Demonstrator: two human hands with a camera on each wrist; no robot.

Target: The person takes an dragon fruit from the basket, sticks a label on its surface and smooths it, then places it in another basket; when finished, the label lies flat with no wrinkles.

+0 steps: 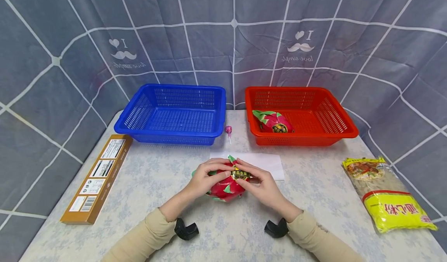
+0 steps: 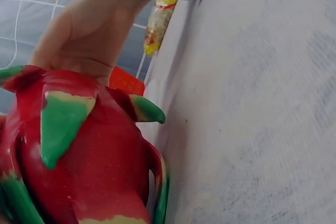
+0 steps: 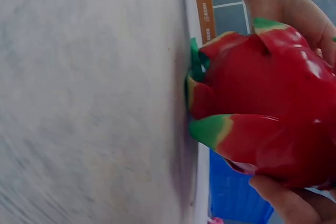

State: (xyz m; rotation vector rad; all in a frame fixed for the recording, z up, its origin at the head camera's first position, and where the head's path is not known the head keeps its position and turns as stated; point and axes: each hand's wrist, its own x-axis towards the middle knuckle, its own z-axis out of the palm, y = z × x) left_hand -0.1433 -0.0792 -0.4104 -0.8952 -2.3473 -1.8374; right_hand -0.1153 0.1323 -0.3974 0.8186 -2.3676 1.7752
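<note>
A red dragon fruit (image 1: 223,186) with green-tipped scales sits near the middle of the table, and both hands hold it. My left hand (image 1: 206,178) covers its upper left side, thumb and fingers bent over the skin. From the other side, my right hand (image 1: 260,182) grips the top right, close to a black and gold label (image 1: 241,173). The left wrist view shows the skin and scales of the dragon fruit (image 2: 100,145) up close, while the right wrist view has the same dragon fruit (image 3: 273,98) near the tabletop. Part of the fruit is hidden under the fingers.
Behind stand a blue basket (image 1: 171,138) and a red basket (image 1: 300,141); another dragon fruit (image 1: 270,121) lies in the red one. A pink lollipop (image 1: 228,131) lies between them. White paper (image 1: 269,163), a long brown box (image 1: 99,176) and a yellow food packet (image 1: 387,196) lie around.
</note>
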